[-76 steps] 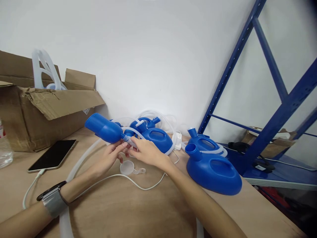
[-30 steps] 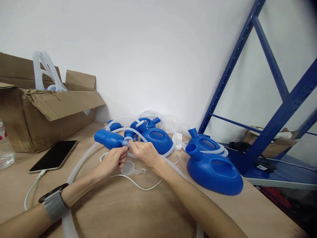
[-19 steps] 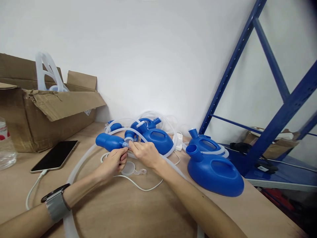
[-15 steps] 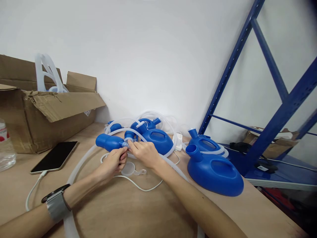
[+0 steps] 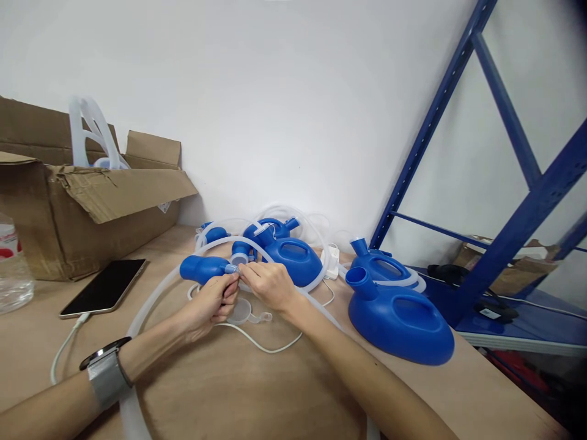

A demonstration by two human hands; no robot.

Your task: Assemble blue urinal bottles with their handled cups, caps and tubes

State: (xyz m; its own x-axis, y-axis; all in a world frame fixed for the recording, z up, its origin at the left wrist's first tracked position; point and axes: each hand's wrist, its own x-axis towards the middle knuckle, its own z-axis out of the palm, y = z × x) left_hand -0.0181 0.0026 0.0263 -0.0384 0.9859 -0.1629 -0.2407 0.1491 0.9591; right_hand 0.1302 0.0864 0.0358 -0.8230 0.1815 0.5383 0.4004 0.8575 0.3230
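My left hand (image 5: 214,305) is closed, its fingertips pinching near the narrow neck of a blue plastic urinal funnel (image 5: 202,268). From the right, my right hand (image 5: 270,285) is closed in a pinch on the translucent hose end at that same neck. The fingers hide how far the two parts overlap. The pale hose (image 5: 158,293) loops around both arms. Under my hands lies a clear round cap (image 5: 240,312) with a strap. Just behind is a blue urinal bottle (image 5: 298,260) with a moulded handle.
An open-necked blue bottle (image 5: 398,324) stands at the right, with another bottle (image 5: 380,269) behind it. At left are a phone (image 5: 104,287) on a charging cable, a water bottle (image 5: 13,275) and an open cardboard box (image 5: 92,232). Blue metal shelving (image 5: 509,214) borders the table's right side.
Both hands keep their pinch at the funnel neck. My right fingertips sit slightly further right of the neck, and the view has shifted a little.
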